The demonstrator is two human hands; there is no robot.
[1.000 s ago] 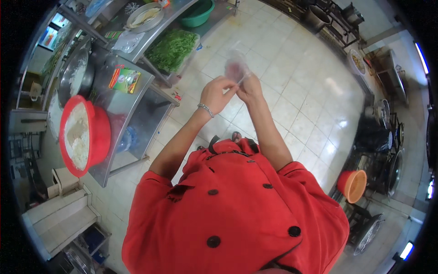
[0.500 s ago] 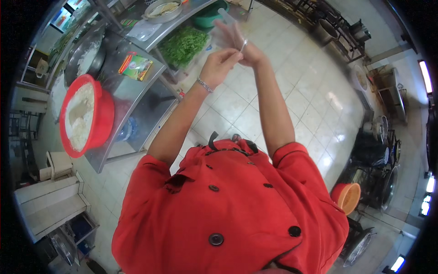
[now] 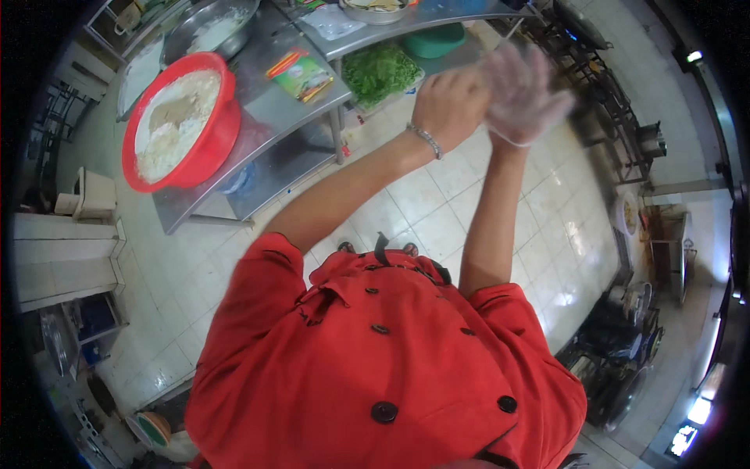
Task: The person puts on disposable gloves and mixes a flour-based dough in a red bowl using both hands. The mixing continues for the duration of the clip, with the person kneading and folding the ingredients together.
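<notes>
My right hand (image 3: 525, 95) wears a thin clear plastic glove (image 3: 531, 117) and is raised with its fingers spread, slightly blurred. The glove's edge circles the wrist. My left hand (image 3: 449, 103), bare and with a bracelet (image 3: 424, 141) on its wrist, is closed against the side of the gloved hand; its fingertips are partly hidden and seem to grip the glove. To the left, a red basin (image 3: 226, 125) of white flour with a tan powder heaped on it stands on a steel table (image 3: 258, 117). A green and yellow packet (image 3: 300, 76) lies beside it.
Behind the red basin stands a metal bowl (image 3: 244, 35) with white contents. Leafy greens (image 3: 380, 72) and a green tub (image 3: 434, 41) sit under the far counter. Burners and pots (image 3: 650, 141) line the right side. White tiles (image 3: 426, 191) cover the floor.
My view has turned left, so the table and basin sit further up and right. The left hand has shifted from a pinch at the glove's edge to a closed grip beside the spread right hand.
</notes>
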